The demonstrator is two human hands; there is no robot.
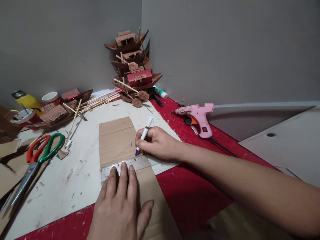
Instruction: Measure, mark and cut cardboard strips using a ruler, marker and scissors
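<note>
My right hand point(160, 144) grips a white marker point(146, 130), its purple tip down at the upper edge of a clear ruler point(141, 163). The ruler lies across a strip of brown cardboard point(116, 138). Fingertips of my left hand point(121, 200) press flat on the ruler's left part, with the fingers stretched out and the thumb apart on the cardboard. A small purple mark shows on the cardboard left of the marker. Whether the tip touches the cardboard or the ruler's edge, I cannot tell.
Scissors point(37, 166) with orange and green handles lie at left, near cardboard scraps point(10, 170). A pink glue gun point(200, 116) rests at right on the red cloth point(200, 186). Model boats point(140, 78) are stacked at the back, beside thin sticks point(100, 101). Cups point(25, 116) stand far left.
</note>
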